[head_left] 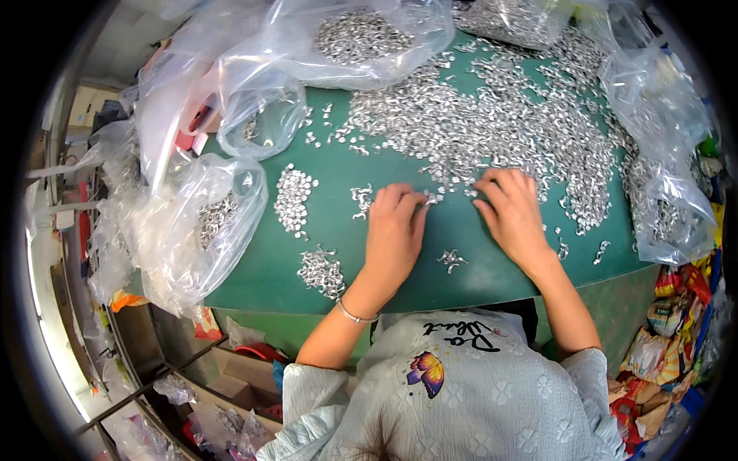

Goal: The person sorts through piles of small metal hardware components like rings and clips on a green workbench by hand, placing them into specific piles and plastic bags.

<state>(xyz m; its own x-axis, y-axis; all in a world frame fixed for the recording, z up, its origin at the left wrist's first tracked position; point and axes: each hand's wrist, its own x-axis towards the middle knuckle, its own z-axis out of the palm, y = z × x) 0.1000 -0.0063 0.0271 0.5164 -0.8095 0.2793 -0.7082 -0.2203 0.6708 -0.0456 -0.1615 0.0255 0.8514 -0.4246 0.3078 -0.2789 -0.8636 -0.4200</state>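
Note:
A wide heap of small silver metal pieces (pixel 492 123) covers the far half of the green table (pixel 338 207). My left hand (pixel 393 230) lies palm down at the heap's near edge, fingertips on a few loose pieces. My right hand (pixel 511 211) rests palm down beside it, fingers curled over pieces at the heap's edge. Small sorted clusters of the pieces sit to the left (pixel 294 198), near the front left (pixel 321 270) and between my hands (pixel 451 259). A thin bracelet circles my left wrist.
Clear plastic bags holding more metal pieces lie at the left (pixel 204 223), far middle (pixel 361 38) and right (pixel 665 184) of the table. Colourful wrappers pile up at the lower right (pixel 669 346). Shelving and boxes stand at the lower left.

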